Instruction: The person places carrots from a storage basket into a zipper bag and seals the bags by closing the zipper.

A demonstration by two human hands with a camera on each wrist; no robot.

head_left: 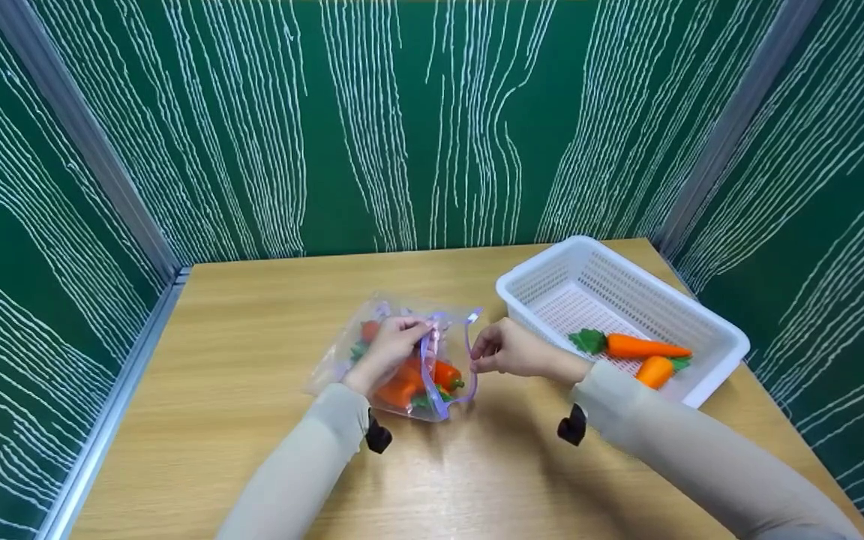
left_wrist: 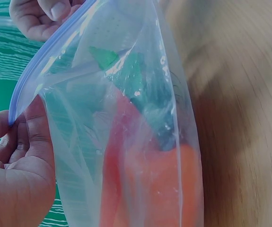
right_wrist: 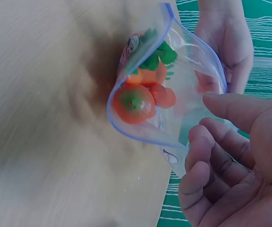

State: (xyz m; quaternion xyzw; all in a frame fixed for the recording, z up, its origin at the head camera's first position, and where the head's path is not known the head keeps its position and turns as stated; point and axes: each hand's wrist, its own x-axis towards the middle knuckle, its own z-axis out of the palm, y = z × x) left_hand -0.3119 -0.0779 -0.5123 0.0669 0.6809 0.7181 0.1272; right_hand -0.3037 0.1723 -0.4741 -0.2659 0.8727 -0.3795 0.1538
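Observation:
A clear zip bag with a purple rim lies on the table, its mouth gaping to the right. Toy vegetables fill it, among them a rounded orange-red one with a green top and a leafy green piece. My left hand pinches the bag's rim between thumb and fingers, as the left wrist view shows. Beside the mouth is my right hand, fingers loosely bent close to the purple edge. In the right wrist view its thumb and fingertips stand apart with nothing between them.
A white plastic basket stands at the right, behind my right forearm. Inside are a long toy carrot with green leaves and a shorter orange vegetable. Green panels with white lines enclose the wooden table at the back and sides.

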